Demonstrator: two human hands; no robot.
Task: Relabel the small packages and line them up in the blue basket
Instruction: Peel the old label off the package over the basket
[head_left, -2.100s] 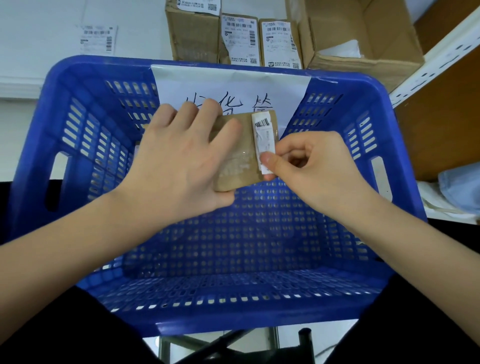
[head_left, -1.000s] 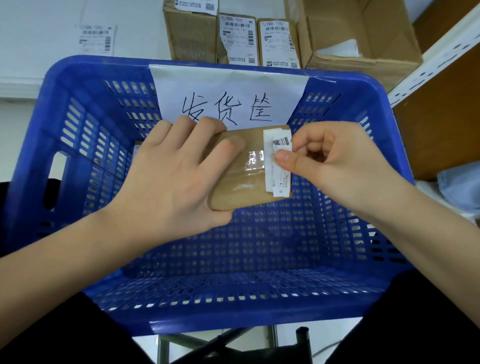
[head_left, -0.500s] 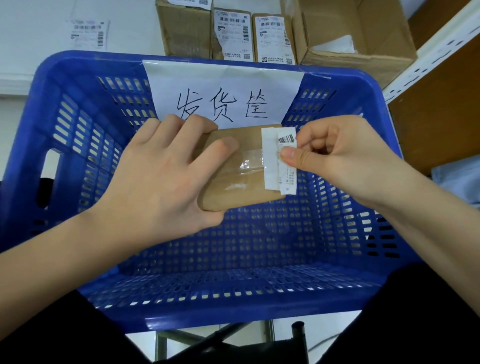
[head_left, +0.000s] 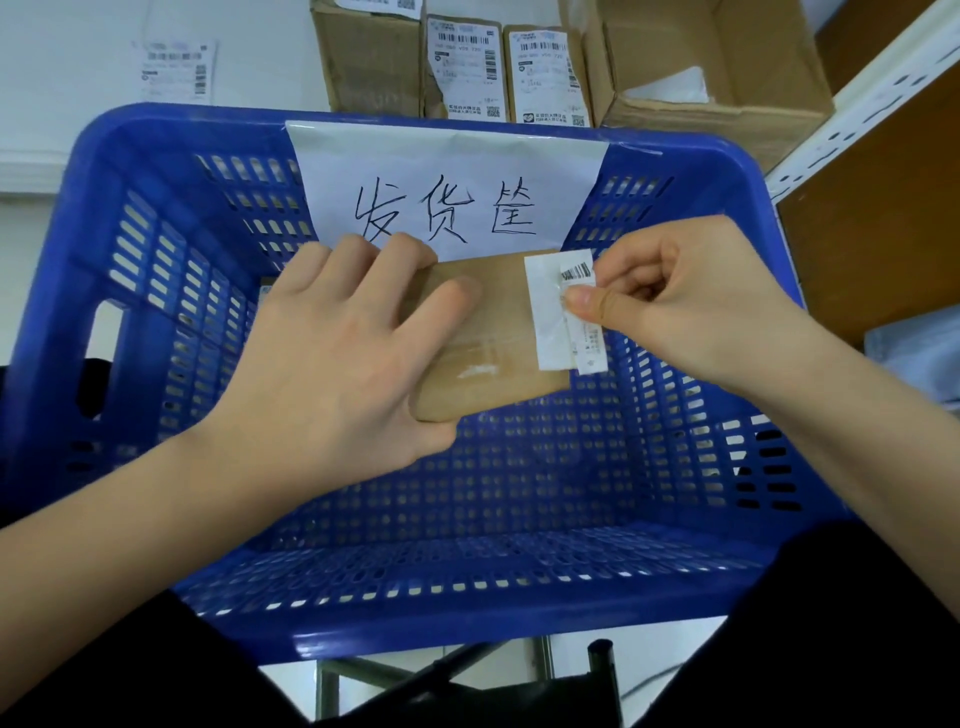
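Brown package (head_left: 493, 332) above blue basket (head_left: 156, 171), gripped by left hand (head_left: 332, 364) | right hand (head_left: 691, 306) pinches label (head_left: 582, 312) at package's right edge | cardboard boxes (head_left: 467, 67) beyond the basket's far edge

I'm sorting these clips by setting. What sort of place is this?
Probably a shipping or packing room: cardboard boxes with barcode labels stand behind a blue basket bearing a handwritten paper sign, beside a metal shelf upright.
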